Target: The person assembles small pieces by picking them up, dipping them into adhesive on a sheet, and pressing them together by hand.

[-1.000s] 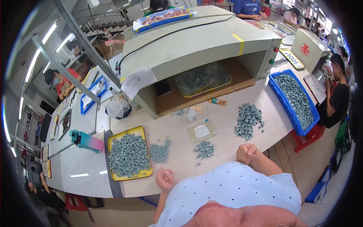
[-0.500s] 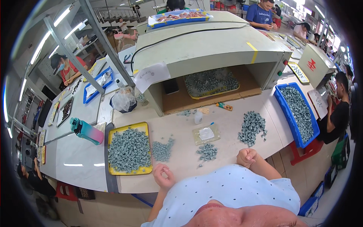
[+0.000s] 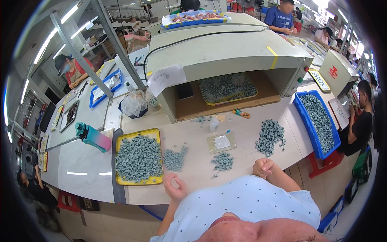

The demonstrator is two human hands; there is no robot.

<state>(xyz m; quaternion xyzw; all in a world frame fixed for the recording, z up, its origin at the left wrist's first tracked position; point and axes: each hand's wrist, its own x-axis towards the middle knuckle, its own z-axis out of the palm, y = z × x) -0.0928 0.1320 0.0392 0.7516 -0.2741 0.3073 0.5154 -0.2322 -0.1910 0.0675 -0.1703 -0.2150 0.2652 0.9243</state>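
Note:
My left hand (image 3: 175, 188) rests at the table's near edge, loosely curled with thumb and fingers apart and nothing visible between them. Just beyond it lies a loose patch of small grey-green pieces (image 3: 174, 159), beside a yellow tray (image 3: 158, 182) heaped with the same kind. My right hand (image 3: 264, 167) is closed by the near edge; whether anything is inside is hidden. A small pile of pieces (image 3: 223, 161) lies between the hands, and a larger pile (image 3: 269, 137) lies beyond the right one. Behind the small pile is a flat clear-yellow pad (image 3: 211, 146) with a white patch.
A grey box-shaped machine (image 3: 229, 48) stands ahead; another tray of pieces (image 3: 227, 86) sits in its opening. A blue bin (image 3: 329, 150) stands at right, a teal-pink bottle (image 3: 93, 137) at left. A small white bottle (image 3: 213, 125) stands mid-table. Other people work around.
The whole view has shifted very slightly. Both hands keep nearly the same place and pose, and the piles look the same.

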